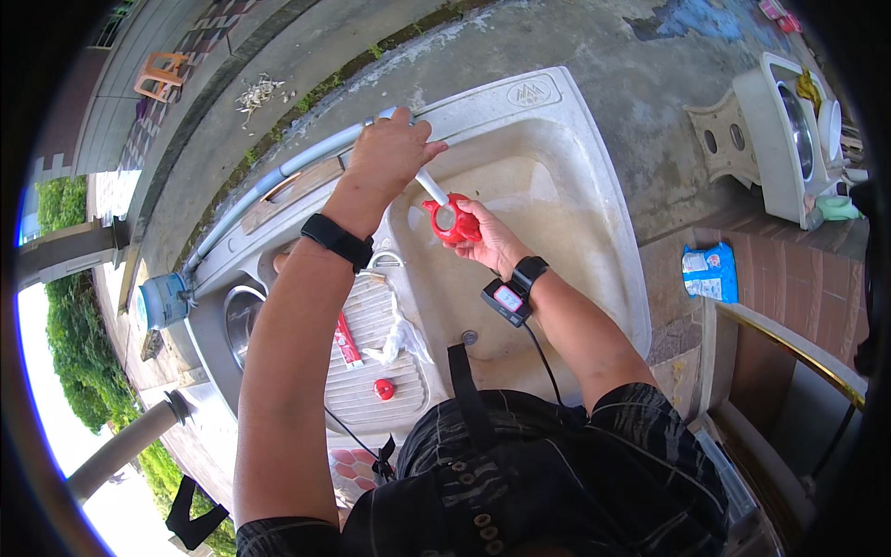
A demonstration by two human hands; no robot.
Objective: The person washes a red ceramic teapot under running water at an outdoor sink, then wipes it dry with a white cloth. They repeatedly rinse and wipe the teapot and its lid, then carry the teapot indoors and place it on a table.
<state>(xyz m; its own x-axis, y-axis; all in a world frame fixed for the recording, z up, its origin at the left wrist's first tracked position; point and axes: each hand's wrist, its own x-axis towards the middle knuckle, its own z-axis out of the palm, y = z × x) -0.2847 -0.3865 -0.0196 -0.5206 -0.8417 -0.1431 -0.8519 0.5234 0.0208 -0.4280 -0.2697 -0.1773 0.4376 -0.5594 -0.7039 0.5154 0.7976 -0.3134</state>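
My right hand holds a small red teapot over the basin of the white sink. The teapot has no lid on, and its round opening faces up. A white tap spout points down at that opening; I cannot tell if water is running. My left hand is wrapped over the top of the tap, hiding its handle. On the ribbed drainboard, to the left of the basin, lies a small round red lid.
A red and white tube and a crumpled white plastic bag lie on the drainboard. A grey pipe runs along the sink's far edge. Rightward are a plastic chair and a blue packet. A metal bowl sits left.
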